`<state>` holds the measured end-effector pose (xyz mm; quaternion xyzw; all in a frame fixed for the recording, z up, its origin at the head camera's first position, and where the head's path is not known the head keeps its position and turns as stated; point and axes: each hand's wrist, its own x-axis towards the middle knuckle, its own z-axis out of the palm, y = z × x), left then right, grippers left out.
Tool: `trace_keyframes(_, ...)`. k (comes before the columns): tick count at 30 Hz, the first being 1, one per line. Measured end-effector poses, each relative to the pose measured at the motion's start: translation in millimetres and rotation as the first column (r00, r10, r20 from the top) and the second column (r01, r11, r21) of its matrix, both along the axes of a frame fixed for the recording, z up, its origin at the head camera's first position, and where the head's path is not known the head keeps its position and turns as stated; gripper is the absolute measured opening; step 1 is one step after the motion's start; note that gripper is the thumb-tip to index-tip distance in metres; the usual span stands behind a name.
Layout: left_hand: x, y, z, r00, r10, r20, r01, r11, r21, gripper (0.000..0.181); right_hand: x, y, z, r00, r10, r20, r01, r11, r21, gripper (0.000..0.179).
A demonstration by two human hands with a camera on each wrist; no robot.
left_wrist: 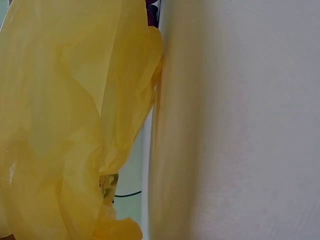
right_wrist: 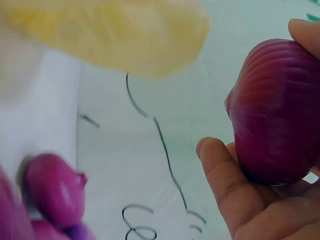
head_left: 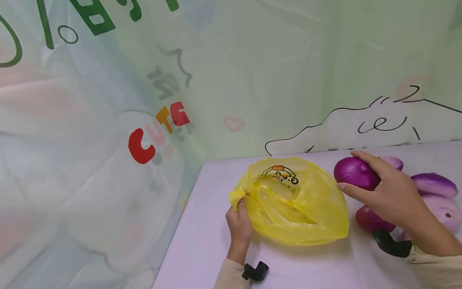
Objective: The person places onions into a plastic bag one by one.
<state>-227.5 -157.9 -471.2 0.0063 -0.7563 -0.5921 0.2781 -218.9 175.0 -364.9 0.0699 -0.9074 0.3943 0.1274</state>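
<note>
My left hand [head_left: 240,225] pinches the left edge of a yellow plastic bag [head_left: 325,216], whose mouth gapes toward me with printing on its far side. In the left wrist view the yellow bag [left_wrist: 45,115] fills the left half, and the hand is almost wholly out of sight. A purple onion [head_left: 355,172] is gripped between the thumb and fingers of my right hand [head_left: 393,192], just right of the bag. The right wrist view shows this onion [right_wrist: 280,115] close up, fingers [right_wrist: 225,185] curled round it.
Below and behind my right hand lie another purple-red onion [head_left: 371,220], a purple eggplant [head_left: 434,184], a pale pink round piece [head_left: 442,210] and a small purple piece [head_left: 395,162]. They rest on a white table [head_left: 207,200] against a printed cloth backdrop [head_left: 223,80].
</note>
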Motion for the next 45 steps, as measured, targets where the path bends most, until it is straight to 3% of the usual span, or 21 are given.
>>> trace_keyframes(6, -2.2, 0.4, 0.6, 1.0, -0.009, -0.008, 0.009, 1.0, 0.007, 0.029, -1.6, -22.0, 2.2, 0.996, 0.056, -0.067, -0.058, 0.998, -0.02, 0.092)
trace_keyframes(13, -1.6, 2.2, 4.9, 1.0, -0.012, -0.002, 0.012, 1.0, 0.008, 0.029, -2.2, -46.6, 3.1, 0.988, 0.121, -0.092, -0.129, 0.988, -0.086, 0.091)
trace_keyframes(20, -2.0, 2.6, 4.2, 1.0, -0.007, -0.007, 0.007, 1.0, -0.006, 0.03, -5.5, -67.3, 2.6, 0.982, 0.155, -0.104, -0.164, 0.982, -0.089, 0.09)
trace_keyframes(30, 1.6, 2.5, 8.7, 0.999, -0.023, -0.048, 0.021, 0.999, -0.038, 0.03, -11.6, -100.0, -0.3, 0.956, 0.259, -0.135, -0.276, 0.953, -0.126, 0.086)
trace_keyframes(45, -1.1, 1.7, 4.4, 1.0, -0.014, -0.009, 0.013, 0.999, -0.044, 0.032, -19.6, -132.5, -15.7, 0.937, 0.335, -0.097, -0.345, 0.931, -0.121, 0.08)
